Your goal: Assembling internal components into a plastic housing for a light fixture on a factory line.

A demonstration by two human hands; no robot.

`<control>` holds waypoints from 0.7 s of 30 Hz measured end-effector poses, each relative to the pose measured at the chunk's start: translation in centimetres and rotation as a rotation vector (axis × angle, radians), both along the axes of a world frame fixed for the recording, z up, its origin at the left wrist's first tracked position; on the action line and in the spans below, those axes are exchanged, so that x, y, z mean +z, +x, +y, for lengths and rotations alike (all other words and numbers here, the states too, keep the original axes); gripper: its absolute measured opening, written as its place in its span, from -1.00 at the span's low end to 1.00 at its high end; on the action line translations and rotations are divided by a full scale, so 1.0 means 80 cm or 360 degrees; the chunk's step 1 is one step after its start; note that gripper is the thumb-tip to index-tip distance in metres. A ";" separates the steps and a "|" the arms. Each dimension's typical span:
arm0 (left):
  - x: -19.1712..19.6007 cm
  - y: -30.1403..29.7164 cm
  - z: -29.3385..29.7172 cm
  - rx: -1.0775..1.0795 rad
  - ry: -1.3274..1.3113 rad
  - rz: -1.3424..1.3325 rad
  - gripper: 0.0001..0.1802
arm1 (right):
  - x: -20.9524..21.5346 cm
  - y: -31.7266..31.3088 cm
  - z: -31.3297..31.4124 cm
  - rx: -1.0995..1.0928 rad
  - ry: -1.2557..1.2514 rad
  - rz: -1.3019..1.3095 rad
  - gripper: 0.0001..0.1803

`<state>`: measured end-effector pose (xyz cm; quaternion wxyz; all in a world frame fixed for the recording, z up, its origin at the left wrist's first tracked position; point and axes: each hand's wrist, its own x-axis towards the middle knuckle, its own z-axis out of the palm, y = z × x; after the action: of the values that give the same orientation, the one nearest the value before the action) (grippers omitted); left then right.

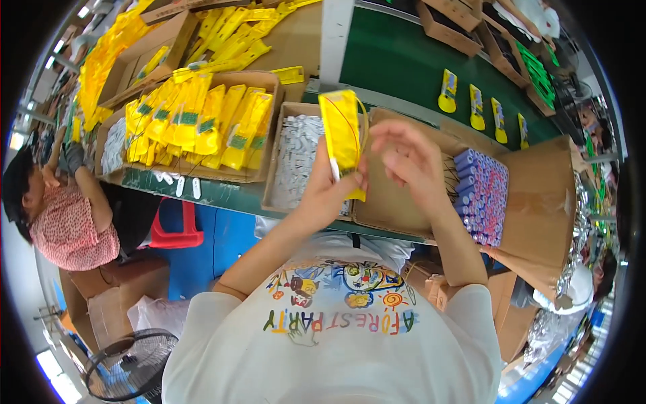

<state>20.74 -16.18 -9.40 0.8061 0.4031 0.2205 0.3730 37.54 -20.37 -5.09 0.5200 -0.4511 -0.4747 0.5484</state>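
My left hand [330, 192] grips a flat yellow package [342, 135] and holds it upright over the cardboard boxes in front of me. A white strip runs down the package's lower edge by my thumb. My right hand [407, 155] hovers just to the right of the package with fingers spread and curled, holding nothing that I can make out. Below the package sits a box of small white parts [296, 158]. To the right of my right hand, blue and purple cylinders [481, 192] are stacked in a brown cardboard box [538, 202].
A box of yellow packages [202, 124] stands at the left, with more yellow packs [108, 57] piled behind. A green conveyor belt [397, 64] carries several yellow packs [476, 108]. A seated person [64, 215] is at the far left. A fan [131, 367] stands on the floor.
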 end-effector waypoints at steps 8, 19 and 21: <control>0.002 0.009 -0.017 -0.0158 0.0415 0.0277 -0.45 | -0.005 -0.018 -0.012 -0.0804 0.0270 -0.1073 -0.85; -0.020 0.025 -0.014 -0.0258 0.0175 0.0418 -0.48 | -0.049 -0.021 -0.045 -0.0730 0.0728 -0.1515 -0.89; -0.019 0.024 -0.018 -0.0178 0.0044 0.0434 -0.55 | -0.039 0.002 -0.056 -0.0546 0.0368 -0.1109 -0.89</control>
<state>22.67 -17.65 -10.90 0.7826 0.4727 0.2999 0.2722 37.70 -24.88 -8.25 0.4593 -0.6212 -0.5989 0.2107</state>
